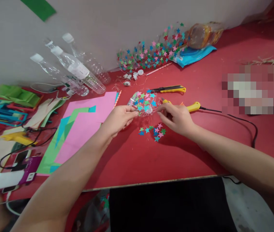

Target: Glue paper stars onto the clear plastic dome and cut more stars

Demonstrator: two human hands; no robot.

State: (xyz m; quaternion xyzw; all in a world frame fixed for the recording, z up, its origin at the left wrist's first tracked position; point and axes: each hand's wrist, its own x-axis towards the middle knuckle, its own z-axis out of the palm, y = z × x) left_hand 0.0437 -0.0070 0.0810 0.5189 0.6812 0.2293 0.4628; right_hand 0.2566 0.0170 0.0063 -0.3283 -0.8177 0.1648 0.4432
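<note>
A clear plastic bottle piece point(143, 100) covered with small coloured stars is in front of me, just above the table. My left hand point(120, 118) pinches its left edge between thumb and fingers. At its right edge, my right hand point(177, 118) has thumb and fingertips closed together on the plastic rim. Several loose paper stars point(159, 131) lie on the red table below the piece. A yellow-handled corded tool point(193, 107) lies partly hidden behind my right hand. Beyond it rests a yellow and black box cutter point(172, 88).
Coloured paper sheets point(79, 135) lie to the left. Empty plastic bottles point(79, 71) lean on the wall behind, near star-covered bottles point(151, 51). A blue packet point(193, 55) is under another bottle point(202, 35). A black cord point(245, 120) crosses the right side. A phone point(22, 158) lies far left.
</note>
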